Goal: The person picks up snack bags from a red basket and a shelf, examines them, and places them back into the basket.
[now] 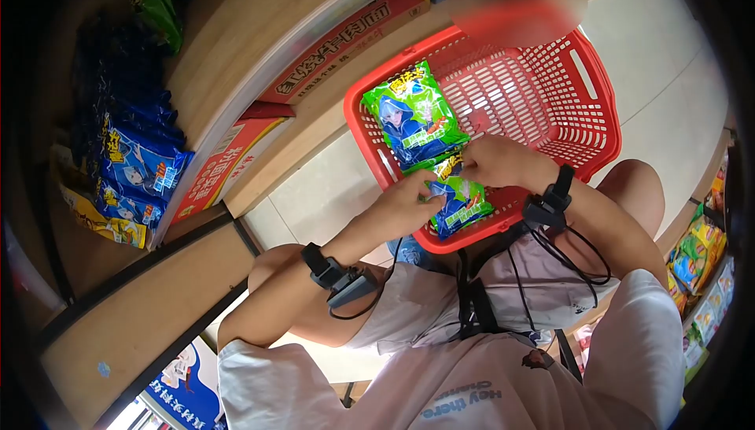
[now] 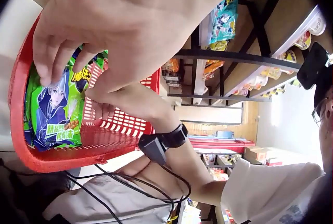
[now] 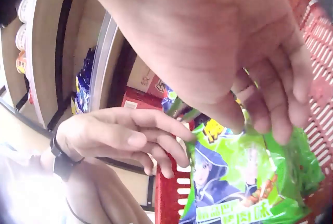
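Green snack packets lie in a red basket (image 1: 602,103). The far packet (image 1: 409,115) lies flat beyond the hands; a near packet (image 1: 464,206) is at the basket's near end. My left hand (image 1: 401,208) reaches over the rim, its fingertips at the near packet's left side. At that packet's top edge is my right hand (image 1: 511,164). In the right wrist view, the left hand (image 3: 117,135) has loosely bent fingers beside the packet's corner, while the right hand (image 3: 208,42) hangs relaxed fingers over the green packet (image 3: 234,177). Neither hand visibly grips it.
Left of the basket is a shelf with blue packets (image 1: 130,162) and a red carton (image 1: 236,162) beneath. More snack bags (image 1: 696,249) stand on the right. The person's bare knees flank the basket's near end. Cables hang from the wrist cameras.
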The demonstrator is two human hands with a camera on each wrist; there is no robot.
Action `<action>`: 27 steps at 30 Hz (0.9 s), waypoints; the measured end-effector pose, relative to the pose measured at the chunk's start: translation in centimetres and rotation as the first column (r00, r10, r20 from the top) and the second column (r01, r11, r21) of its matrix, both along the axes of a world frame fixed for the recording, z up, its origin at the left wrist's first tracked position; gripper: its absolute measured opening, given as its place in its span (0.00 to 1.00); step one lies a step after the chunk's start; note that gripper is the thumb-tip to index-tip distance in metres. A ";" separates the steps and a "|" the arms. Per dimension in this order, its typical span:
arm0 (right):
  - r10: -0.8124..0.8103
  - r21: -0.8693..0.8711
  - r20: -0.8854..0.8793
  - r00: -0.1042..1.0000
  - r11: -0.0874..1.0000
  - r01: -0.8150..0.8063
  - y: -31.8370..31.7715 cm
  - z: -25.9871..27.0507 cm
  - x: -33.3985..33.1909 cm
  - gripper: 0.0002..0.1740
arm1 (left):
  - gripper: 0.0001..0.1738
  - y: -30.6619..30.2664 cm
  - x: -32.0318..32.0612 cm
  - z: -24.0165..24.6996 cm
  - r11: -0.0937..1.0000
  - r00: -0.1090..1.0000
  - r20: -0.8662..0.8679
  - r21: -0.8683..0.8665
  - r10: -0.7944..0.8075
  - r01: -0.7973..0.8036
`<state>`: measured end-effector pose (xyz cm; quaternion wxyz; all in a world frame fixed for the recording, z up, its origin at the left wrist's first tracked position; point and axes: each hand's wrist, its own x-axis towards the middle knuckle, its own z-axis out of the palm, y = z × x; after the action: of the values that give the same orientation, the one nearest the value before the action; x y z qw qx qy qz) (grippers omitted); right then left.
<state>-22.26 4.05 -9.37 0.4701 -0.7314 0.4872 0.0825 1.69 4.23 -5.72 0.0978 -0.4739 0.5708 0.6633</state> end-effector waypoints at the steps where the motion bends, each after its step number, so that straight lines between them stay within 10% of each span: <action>1: -0.020 0.083 0.108 0.994 0.997 0.011 -0.4 0.0 0.0 0.18 | 0.31 -0.2 0.0 0.1 1.000 0.999 0.025 -0.020 -0.020 0.021; 5: -0.125 0.466 0.251 0.960 0.884 -0.007 -1.3 0.5 1.2 0.14 | 0.29 -0.9 0.1 0.1 0.994 0.995 0.063 -0.075 -0.075 0.079; 14: -0.230 0.746 0.434 0.871 0.634 -0.204 -3.1 4.9 1.6 0.20 | 0.20 -5.8 0.4 4.4 0.962 0.940 -0.221 0.024 -0.261 0.273; 20: -0.431 0.719 0.591 0.682 0.665 -0.202 -4.6 11.6 2.1 0.17 | 0.13 -10.2 1.8 12.3 0.964 0.783 -0.601 -0.074 0.163 -0.257; 27: -0.524 0.514 0.765 0.376 0.847 0.135 -7.4 18.3 5.7 0.21 | 0.13 -15.4 7.0 17.1 0.455 0.336 -0.840 -0.122 0.426 -0.882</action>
<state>-16.53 -3.39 8.93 0.7867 -0.4469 0.2828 -0.3184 8.66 -11.16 11.36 -0.5704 -0.3802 0.4655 0.5598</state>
